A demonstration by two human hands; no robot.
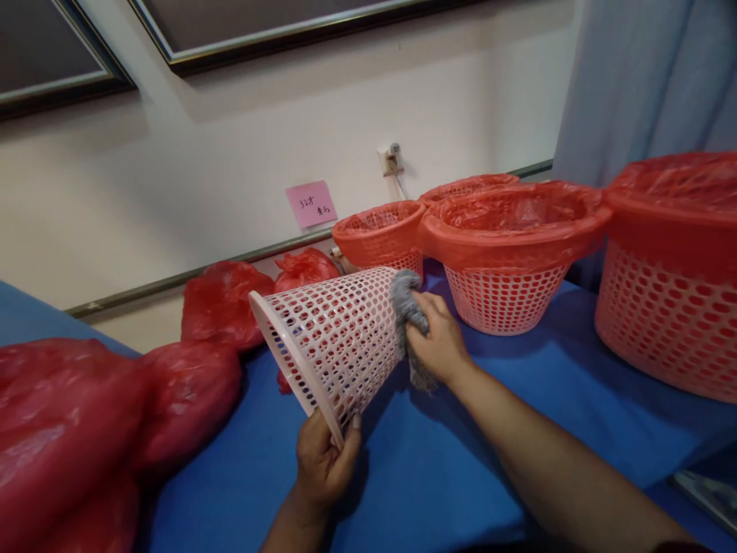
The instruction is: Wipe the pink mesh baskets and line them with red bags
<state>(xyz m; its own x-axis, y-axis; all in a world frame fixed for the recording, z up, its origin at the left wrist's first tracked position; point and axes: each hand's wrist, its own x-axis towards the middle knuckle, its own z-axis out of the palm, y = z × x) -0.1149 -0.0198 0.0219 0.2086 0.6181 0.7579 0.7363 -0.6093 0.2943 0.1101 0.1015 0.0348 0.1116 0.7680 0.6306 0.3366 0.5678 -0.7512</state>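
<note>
A pale pink plastic basket [339, 322] with round holes is tilted on its side above the blue cloth, its open rim toward the lower left. My left hand [327, 457] grips that rim at the bottom, thumb on the outside. Around a bunched grey cloth [408, 303], the fingers of my right hand [441, 338] are closed, pressing it against the basket's base end. Part of the cloth hangs below the hand. The basket's inside is mostly hidden.
Pink baskets lined with red bags, a small one [377, 238], a wider one [500, 296] and a large one [668, 307], stand rightward. Full red plastic bags [69, 415] lie leftward on the blue tablecloth [437, 476]. A pink note [311, 204] and a socket [390, 160] are on the wall.
</note>
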